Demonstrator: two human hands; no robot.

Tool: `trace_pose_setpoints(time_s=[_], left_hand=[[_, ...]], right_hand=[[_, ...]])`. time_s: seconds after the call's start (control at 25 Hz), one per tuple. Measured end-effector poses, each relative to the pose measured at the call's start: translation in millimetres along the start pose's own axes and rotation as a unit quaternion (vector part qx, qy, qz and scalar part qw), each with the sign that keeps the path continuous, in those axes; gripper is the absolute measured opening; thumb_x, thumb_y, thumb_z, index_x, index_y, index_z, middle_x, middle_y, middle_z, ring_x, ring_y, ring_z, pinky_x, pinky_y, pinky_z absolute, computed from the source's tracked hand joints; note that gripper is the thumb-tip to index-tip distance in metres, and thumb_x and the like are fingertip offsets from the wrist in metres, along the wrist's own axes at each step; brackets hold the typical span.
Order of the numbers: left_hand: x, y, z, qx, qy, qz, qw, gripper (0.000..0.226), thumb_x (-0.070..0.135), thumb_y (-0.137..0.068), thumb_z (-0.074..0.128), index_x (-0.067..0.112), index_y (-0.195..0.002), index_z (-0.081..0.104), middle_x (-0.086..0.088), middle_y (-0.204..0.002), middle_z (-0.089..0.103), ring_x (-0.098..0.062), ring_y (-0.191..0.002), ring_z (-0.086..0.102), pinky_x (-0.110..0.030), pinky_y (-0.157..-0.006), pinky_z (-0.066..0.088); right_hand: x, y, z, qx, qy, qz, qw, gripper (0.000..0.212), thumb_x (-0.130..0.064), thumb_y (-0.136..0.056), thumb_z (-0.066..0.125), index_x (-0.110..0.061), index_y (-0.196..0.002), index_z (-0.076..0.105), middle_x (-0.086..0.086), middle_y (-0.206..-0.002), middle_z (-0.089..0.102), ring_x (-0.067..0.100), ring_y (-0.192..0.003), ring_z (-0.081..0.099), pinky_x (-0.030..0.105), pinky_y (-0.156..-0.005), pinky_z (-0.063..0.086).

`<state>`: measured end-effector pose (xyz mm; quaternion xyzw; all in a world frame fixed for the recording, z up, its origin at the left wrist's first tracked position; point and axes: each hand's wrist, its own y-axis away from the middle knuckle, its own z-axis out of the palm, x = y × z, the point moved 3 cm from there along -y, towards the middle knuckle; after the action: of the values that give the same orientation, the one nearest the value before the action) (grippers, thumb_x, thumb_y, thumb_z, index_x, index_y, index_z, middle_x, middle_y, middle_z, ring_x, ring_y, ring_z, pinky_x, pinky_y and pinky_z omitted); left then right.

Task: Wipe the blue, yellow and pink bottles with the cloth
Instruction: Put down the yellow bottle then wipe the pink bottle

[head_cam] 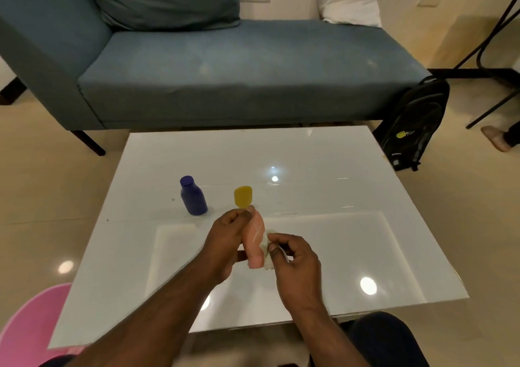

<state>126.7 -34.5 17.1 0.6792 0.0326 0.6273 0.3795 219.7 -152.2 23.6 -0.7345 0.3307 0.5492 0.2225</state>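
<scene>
Pink bottle (254,240) lifted above tabletop (323,169), just in front of yellow bottle (242,196); left hand (225,242) clasping it, right hand (292,259) pinching cloth (267,249) against its side. Could slip from grip, toppling yellow bottle; blue bottle (193,200) farther left.

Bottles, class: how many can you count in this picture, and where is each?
3: the blue bottle stands on the table, the yellow bottle right of it, the pink bottle held in the left hand.
</scene>
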Motion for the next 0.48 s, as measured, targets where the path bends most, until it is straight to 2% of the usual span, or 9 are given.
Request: trace_pose_setpoints(time_s=[0.12, 0.24, 0.36, 0.48], left_hand=[[-4, 33, -8, -0.018, 0.055, -0.033, 0.998, 0.036, 0.052, -0.095, 0.052, 0.026, -0.119, 0.057, -0.008, -0.129, 0.063, -0.033, -0.112, 0.066, -0.056, -0.093, 0.057], [-13, 65, -24, -0.055, 0.141, -0.067, 0.986, 0.054, 0.052, -0.098, 0.046, 0.018, -0.139, 0.050, -0.013, -0.134, 0.062, -0.035, -0.114, 0.067, -0.057, -0.094, 0.056], [-30, 97, -37, -0.077, 0.234, -0.085, 0.965, 0.051, 0.040, -0.104, 0.043, 0.005, -0.140, 0.051, -0.020, -0.128, 0.068, -0.037, -0.111, 0.070, -0.052, -0.094, 0.057], [-55, 121, -48, -0.083, 0.314, -0.104, 0.940, 0.053, 0.042, -0.102, 0.048, 0.005, -0.141, 0.052, -0.021, -0.127, 0.069, -0.037, -0.112, 0.070, -0.053, -0.094, 0.056]], right_hand=[[-12, 20, 6, -0.015, -0.012, 0.014, 1.000, 0.016, -0.021, -0.088, 0.065, -0.035, -0.095, 0.067, -0.019, -0.097, 0.067, -0.002, -0.093, 0.060, 0.014, -0.079, 0.050], [-24, 41, 4, -0.020, -0.009, 0.016, 1.000, 0.017, -0.022, -0.089, 0.063, -0.038, -0.094, 0.066, -0.020, -0.097, 0.067, 0.000, -0.092, 0.062, 0.017, -0.082, 0.050], [-36, 65, 5, -0.047, 0.002, 0.013, 0.999, 0.018, -0.022, -0.089, 0.063, -0.040, -0.092, 0.065, -0.022, -0.096, 0.067, -0.001, -0.092, 0.062, 0.017, -0.083, 0.050], [-41, 87, 6, -0.080, 0.017, -0.006, 0.997, 0.017, -0.019, -0.088, 0.064, -0.035, -0.093, 0.069, -0.019, -0.093, 0.069, 0.000, -0.091, 0.062, 0.022, -0.084, 0.052]])
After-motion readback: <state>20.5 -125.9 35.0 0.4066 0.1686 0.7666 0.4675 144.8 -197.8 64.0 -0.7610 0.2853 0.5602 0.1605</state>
